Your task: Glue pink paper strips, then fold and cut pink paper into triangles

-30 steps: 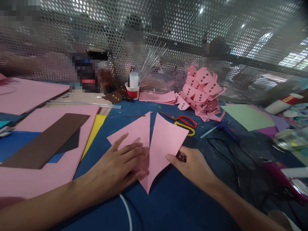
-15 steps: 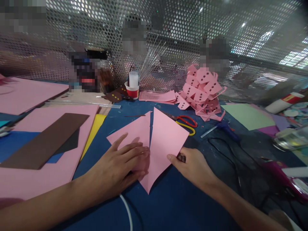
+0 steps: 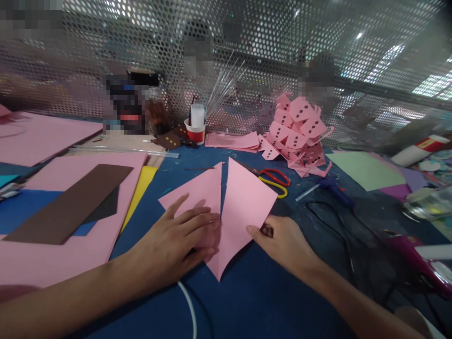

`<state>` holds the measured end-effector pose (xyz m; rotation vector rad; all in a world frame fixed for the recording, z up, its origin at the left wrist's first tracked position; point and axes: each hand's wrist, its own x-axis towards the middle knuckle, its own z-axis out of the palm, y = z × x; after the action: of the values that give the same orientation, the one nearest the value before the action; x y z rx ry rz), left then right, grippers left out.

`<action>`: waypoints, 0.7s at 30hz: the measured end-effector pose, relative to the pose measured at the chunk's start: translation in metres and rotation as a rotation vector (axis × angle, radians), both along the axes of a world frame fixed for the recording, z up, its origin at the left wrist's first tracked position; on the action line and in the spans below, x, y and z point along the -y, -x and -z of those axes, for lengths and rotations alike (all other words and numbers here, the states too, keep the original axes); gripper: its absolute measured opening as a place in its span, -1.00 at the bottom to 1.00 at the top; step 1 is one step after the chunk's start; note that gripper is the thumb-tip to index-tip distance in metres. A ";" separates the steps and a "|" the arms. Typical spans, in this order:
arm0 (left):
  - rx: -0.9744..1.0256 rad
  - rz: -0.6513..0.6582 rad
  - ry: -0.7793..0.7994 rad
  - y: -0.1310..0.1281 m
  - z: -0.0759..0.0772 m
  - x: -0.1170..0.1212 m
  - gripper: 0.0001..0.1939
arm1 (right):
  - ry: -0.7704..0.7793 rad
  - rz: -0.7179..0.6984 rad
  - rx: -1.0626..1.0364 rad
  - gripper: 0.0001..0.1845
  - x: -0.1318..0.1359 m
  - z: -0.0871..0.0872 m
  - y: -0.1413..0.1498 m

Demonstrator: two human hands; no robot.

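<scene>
A sheet of pink paper [image 3: 247,197] lies on the blue table, creased down its middle, with a slit running from its far edge toward the centre. My left hand [image 3: 187,235] rests with spread fingers on the left half, pressing it flat. The right half is lifted a little, its outer edge pinched between the thumb and fingers of my right hand [image 3: 278,238]. Just beyond the paper lie scissors [image 3: 273,181] with red and yellow handles; their blades are partly behind the sheet.
Pink figures with dark dots [image 3: 298,132] stand piled at the back. On the right are a blue glue gun [image 3: 335,190] with its cord, green paper [image 3: 367,172] and a magenta tool [image 3: 420,259]. Brown card [image 3: 70,205] lies on pink sheets at left. A paper cup [image 3: 195,132] stands behind.
Hardly anything differs. The view has shifted very slightly; both hands keep their places on the pink paper.
</scene>
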<state>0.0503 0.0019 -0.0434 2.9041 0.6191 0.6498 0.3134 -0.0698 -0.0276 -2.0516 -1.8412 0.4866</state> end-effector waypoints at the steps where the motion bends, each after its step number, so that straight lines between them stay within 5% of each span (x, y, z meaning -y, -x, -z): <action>1: 0.000 0.000 -0.003 0.000 0.000 0.000 -0.68 | 0.001 0.000 -0.004 -0.60 0.000 0.000 0.000; 21: 0.008 0.025 -0.030 0.000 -0.002 0.001 -0.62 | 0.014 0.023 -0.105 -0.61 0.000 -0.001 0.001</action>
<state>0.0507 0.0007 -0.0409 2.9306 0.5764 0.6736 0.3120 -0.0696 -0.0263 -2.0135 -1.7568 0.5903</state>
